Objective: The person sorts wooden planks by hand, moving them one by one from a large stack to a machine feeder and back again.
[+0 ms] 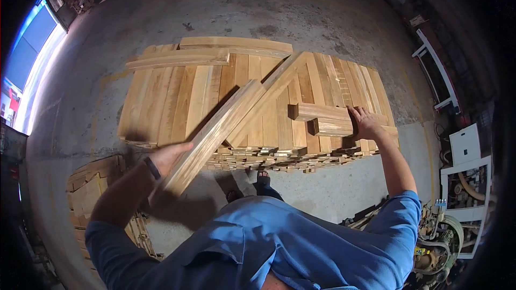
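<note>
My left hand (171, 160) grips the near end of a wooden plank (217, 129), thumb along its edge. This plank slopes up and away to the right, over the near edge of a stack of boards (177, 96). Beside its far end, another plank (279, 83) lies diagonally across the stack. At the right, my right hand (367, 123) is wrapped over a short wooden block (336, 127) on the stack, fingers reaching toward a second block (325, 111) just behind it. The underside of my right hand is hidden.
Two loose planks (236, 44) (180, 58) lie along the stack's far edge. More wood (88, 193) is piled at lower left. Machinery with hoses (438, 241) and a white cabinet (466, 147) stand at the right. Concrete floor (301, 188) surrounds the stack.
</note>
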The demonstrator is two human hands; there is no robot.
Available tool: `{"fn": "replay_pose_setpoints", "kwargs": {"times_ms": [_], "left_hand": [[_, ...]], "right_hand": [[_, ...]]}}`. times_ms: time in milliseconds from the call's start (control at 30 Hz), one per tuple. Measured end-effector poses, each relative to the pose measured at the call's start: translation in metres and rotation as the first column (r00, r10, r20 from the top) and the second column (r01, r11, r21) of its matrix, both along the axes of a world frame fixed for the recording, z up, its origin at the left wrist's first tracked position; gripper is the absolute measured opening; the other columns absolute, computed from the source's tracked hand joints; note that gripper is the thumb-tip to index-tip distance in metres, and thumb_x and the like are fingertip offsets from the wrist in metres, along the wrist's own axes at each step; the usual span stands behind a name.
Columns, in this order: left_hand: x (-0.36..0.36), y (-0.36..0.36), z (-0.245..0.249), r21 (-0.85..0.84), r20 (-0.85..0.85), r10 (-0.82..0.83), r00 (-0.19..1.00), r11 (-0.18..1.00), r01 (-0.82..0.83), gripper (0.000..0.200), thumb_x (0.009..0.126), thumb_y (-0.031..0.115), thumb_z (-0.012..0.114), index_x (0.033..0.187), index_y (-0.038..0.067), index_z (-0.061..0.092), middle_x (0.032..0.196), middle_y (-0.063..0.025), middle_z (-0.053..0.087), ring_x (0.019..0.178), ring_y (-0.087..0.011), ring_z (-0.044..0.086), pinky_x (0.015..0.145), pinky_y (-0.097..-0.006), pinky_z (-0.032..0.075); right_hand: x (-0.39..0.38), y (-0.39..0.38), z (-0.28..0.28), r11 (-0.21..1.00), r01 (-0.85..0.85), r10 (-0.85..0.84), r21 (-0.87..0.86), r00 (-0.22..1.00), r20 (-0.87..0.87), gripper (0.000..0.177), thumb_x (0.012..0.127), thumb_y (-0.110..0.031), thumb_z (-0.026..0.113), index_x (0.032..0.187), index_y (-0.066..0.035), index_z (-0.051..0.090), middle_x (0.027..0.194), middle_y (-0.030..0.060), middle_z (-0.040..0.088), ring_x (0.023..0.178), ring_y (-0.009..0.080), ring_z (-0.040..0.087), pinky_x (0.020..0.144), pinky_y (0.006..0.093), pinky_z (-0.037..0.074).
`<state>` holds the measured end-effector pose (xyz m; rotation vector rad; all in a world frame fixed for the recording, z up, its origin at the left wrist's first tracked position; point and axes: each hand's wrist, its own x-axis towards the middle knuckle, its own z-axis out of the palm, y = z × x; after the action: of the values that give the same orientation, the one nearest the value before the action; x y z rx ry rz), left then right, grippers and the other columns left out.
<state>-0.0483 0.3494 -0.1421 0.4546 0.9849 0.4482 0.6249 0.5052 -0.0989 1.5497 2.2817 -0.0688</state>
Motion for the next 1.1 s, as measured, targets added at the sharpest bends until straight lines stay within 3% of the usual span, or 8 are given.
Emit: {"fn": "replay_pose_setpoints", "kwargs": {"times_ms": [133,267,400,533,633,800,1000,1100], "left_hand": [[0.006,-0.045,-0.046,-0.207,0.348,0.122,0.929,0.977,-0.051,0.060,0.106,0.049,0.044,0.144,0.003,0.046,0.112,-0.0211,0.066,0.097,-0.0352,0.068,0.084,-0.0509,0.058],[0.018,-0.069,-0.041,0.071,0.179,-0.011,0.984,0.997,-0.002,0.046,0.103,0.030,0.057,0.139,0.001,0.051,0.109,-0.0148,0.068,0.098,-0.0293,0.068,0.086,-0.0424,0.057],[0.035,-0.077,-0.051,0.360,-0.309,0.148,0.940,0.933,-0.029,0.047,0.101,0.037,0.060,0.126,-0.003,0.064,0.111,-0.0108,0.070,0.098,-0.0162,0.065,0.088,-0.0303,0.051],[0.057,-0.083,-0.039,0.449,-0.747,0.223,0.627,0.864,0.228,0.053,0.101,0.045,0.056,0.114,-0.006,0.065,0.100,-0.0176,0.071,0.095,-0.0209,0.065,0.086,-0.0360,0.050],[0.088,-0.101,-0.034,0.467,-0.742,0.317,0.591,0.877,0.116,0.054,0.101,0.047,0.055,0.108,-0.006,0.065,0.095,-0.0211,0.070,0.089,-0.0231,0.064,0.082,-0.0384,0.051],[0.117,-0.142,-0.081,0.642,-0.325,0.580,0.747,0.715,-0.276,0.050,0.102,0.052,0.052,0.099,0.004,0.064,0.082,0.0020,0.058,0.076,-0.0078,0.054,0.064,-0.0274,0.046],[0.143,-0.111,-0.009,0.817,-0.256,0.853,0.455,0.443,-0.370,0.055,0.099,0.051,0.059,0.114,-0.002,0.065,0.091,-0.0049,0.069,0.086,-0.0175,0.064,0.080,-0.0327,0.052],[0.168,-0.082,0.040,0.853,-0.443,0.768,0.463,0.520,-0.047,0.058,0.095,0.048,0.067,0.122,-0.003,0.065,0.103,-0.0118,0.074,0.095,-0.0231,0.068,0.089,-0.0354,0.052]], "right_hand": [[-0.003,0.001,0.005,0.999,0.012,-0.011,-0.031,0.999,0.038,0.134,0.048,-0.034,0.098,0.158,-0.017,0.024,0.145,0.0171,0.043,0.137,0.0381,0.042,0.115,0.0476,0.040],[0.012,0.009,-0.009,0.999,-0.026,0.022,-0.045,0.996,-0.087,0.127,0.051,-0.030,0.097,0.156,-0.012,0.026,0.145,0.0194,0.043,0.137,0.0398,0.042,0.116,0.0490,0.039],[0.015,0.011,-0.009,0.997,-0.078,0.079,0.013,0.980,-0.185,0.123,0.051,-0.031,0.095,0.153,-0.007,0.029,0.140,0.0214,0.046,0.133,0.0415,0.042,0.115,0.0497,0.037],[0.024,0.016,-0.016,0.996,-0.083,0.085,0.018,0.973,-0.216,0.123,0.051,-0.039,0.094,0.153,-0.007,0.031,0.137,0.0225,0.048,0.130,0.0426,0.044,0.112,0.0513,0.039],[0.026,0.021,-0.021,0.995,-0.084,0.095,0.052,0.953,-0.286,0.124,0.051,-0.039,0.093,0.153,-0.007,0.032,0.137,0.0222,0.048,0.130,0.0420,0.044,0.112,0.0510,0.039],[0.023,0.024,-0.021,0.997,-0.037,0.059,0.066,0.927,-0.370,0.121,0.051,-0.036,0.092,0.153,-0.007,0.034,0.136,0.0206,0.048,0.130,0.0403,0.042,0.113,0.0496,0.035],[0.017,0.034,-0.025,0.996,-0.040,0.070,0.080,0.903,-0.423,0.119,0.052,-0.035,0.090,0.152,-0.004,0.034,0.137,0.0216,0.047,0.131,0.0402,0.042,0.114,0.0491,0.033],[-0.002,0.031,-0.012,0.997,0.008,0.024,0.074,0.903,-0.429,0.118,0.054,-0.035,0.090,0.153,-0.004,0.033,0.138,0.0226,0.046,0.132,0.0408,0.041,0.116,0.0498,0.032]]}}
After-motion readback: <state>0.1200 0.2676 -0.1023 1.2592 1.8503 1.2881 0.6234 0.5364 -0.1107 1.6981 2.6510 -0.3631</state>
